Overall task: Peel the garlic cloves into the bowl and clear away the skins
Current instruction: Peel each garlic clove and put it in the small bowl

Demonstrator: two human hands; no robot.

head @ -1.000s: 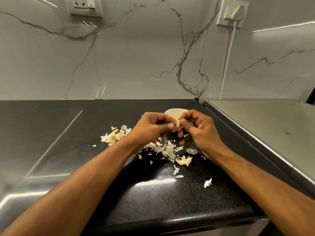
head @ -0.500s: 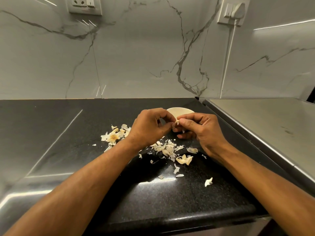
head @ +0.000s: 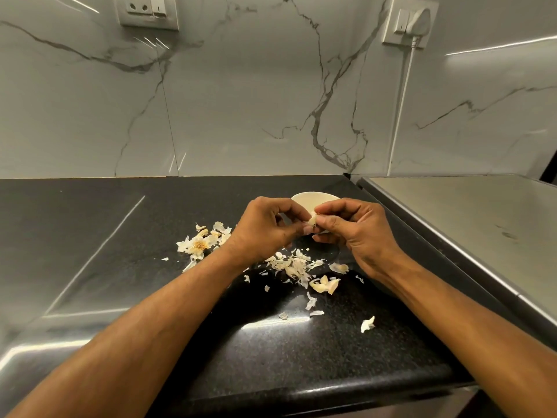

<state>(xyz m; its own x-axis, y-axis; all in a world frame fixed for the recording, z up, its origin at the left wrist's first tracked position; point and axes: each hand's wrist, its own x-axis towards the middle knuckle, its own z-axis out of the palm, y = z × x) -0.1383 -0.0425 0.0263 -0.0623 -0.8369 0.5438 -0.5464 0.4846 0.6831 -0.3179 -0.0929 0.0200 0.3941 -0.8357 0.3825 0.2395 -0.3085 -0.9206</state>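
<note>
A small garlic clove (head: pixel 312 220) is held between both hands just in front of the cream bowl (head: pixel 307 199). My left hand (head: pixel 265 227) pinches it from the left and my right hand (head: pixel 355 229) pinches it from the right with thumb and forefinger. The hands hide most of the bowl, and its inside cannot be seen. Several papery garlic skins (head: pixel 294 265) lie scattered on the black counter (head: pixel 301 351) below the hands. The spent bulb base (head: pixel 199 245) with more skins lies to the left.
A steel surface (head: pixel 470 224) adjoins the counter on the right, its edge running diagonally toward me. The marble wall behind carries a socket (head: pixel 146 9) and a plugged-in socket (head: pixel 411 21) with a white cable (head: pixel 401 104). The counter's front edge is near me.
Both hands stayed together at the bowl and shifted slightly; the right fingers have worked round the clove, which now shows between the fingertips.
</note>
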